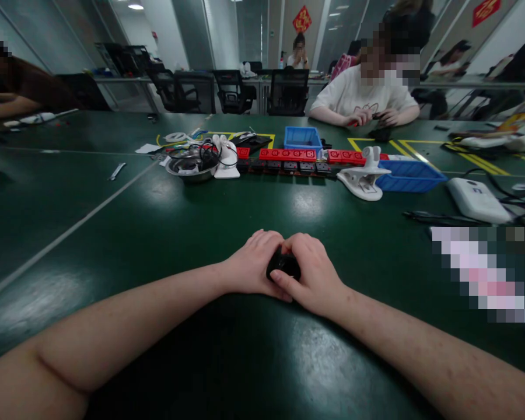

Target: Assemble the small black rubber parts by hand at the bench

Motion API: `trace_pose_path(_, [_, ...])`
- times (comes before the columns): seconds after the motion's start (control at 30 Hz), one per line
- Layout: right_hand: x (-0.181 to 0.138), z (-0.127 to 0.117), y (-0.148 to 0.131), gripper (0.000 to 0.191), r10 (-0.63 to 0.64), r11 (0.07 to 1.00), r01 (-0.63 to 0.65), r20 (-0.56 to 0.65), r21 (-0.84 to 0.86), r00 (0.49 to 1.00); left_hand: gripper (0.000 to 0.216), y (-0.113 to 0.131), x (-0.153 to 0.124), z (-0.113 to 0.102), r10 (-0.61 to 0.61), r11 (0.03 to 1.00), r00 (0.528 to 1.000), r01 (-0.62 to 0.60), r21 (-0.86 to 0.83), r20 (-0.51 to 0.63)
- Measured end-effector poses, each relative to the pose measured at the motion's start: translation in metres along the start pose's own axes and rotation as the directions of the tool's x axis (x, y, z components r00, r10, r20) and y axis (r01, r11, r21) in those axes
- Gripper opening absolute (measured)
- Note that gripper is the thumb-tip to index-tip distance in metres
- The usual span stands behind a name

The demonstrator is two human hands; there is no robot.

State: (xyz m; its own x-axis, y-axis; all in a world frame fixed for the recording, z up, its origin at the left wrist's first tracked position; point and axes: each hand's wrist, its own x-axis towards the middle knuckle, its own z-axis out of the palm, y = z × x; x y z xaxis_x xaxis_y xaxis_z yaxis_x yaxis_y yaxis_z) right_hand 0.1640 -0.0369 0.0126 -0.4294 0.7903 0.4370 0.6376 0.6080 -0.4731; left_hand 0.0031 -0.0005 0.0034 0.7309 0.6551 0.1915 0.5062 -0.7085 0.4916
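Observation:
A small, rounded, glossy black object (289, 265) sits between my two hands, just above or on the green table near its front; its exact kind is hard to make out. My left hand (258, 262) is closed around its left side. From the right, my right hand (317, 271) wraps over it, thumb lying across the front and fingers curled over the top. Much of the black object is covered by the fingers.
Beyond my hands, red and black power strips (287, 155) run across the green table (192, 233). Near them are a metal bowl (192, 175) of cables, white clip stands (363, 184), a blue bin (409, 175) and a white box (476, 201). A person (363, 99) sits opposite.

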Motion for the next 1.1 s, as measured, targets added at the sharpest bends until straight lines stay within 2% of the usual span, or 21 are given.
trace_pose_path(0.2, [0.001, 0.002, -0.002, 0.02, 0.002, 0.998, 0.002, 0.064, -0.063, 0.998, 0.042, -0.002, -0.001, 0.003, 0.041, 0.998, 0.998, -0.043, 0.052, 0.046])
trace_pose_path(0.3, [0.002, 0.001, 0.0, 0.015, -0.073, 0.997, 0.072, 0.065, 0.007, 0.995, 0.035, -0.002, -0.001, 0.003, 0.052, 0.999, 0.998, -0.053, 0.01, 0.035])
trace_pose_path(0.4, [0.003, -0.002, 0.001, 0.009, -0.169, 0.982, 0.164, 0.054, 0.095, 0.984, 0.038, -0.003, -0.001, 0.002, 0.062, 0.998, 0.998, -0.061, -0.015, 0.024])
trace_pose_path(0.6, [0.002, -0.005, -0.001, 0.017, -0.381, 0.906, 0.364, 0.043, 0.218, 0.923, 0.042, -0.007, 0.0, 0.002, 0.098, 0.994, 0.995, -0.096, -0.053, 0.027])
trace_pose_path(0.8, [0.002, -0.005, -0.004, 0.022, -0.464, 0.853, 0.449, -0.009, 0.267, 0.886, 0.045, -0.008, 0.0, 0.0, 0.124, 0.992, 0.991, -0.122, -0.037, 0.059])
trace_pose_path(0.93, [0.001, -0.005, -0.003, 0.021, -0.426, 0.867, 0.426, -0.057, 0.258, 0.903, 0.056, -0.007, -0.002, 0.002, 0.116, 0.993, 0.992, -0.115, -0.019, 0.047])
trace_pose_path(1.1, [0.002, -0.004, 0.008, 0.021, -0.209, 0.965, 0.222, -0.102, 0.141, 0.973, 0.065, -0.004, -0.002, 0.001, 0.043, 0.998, 0.999, -0.044, -0.046, -0.003])
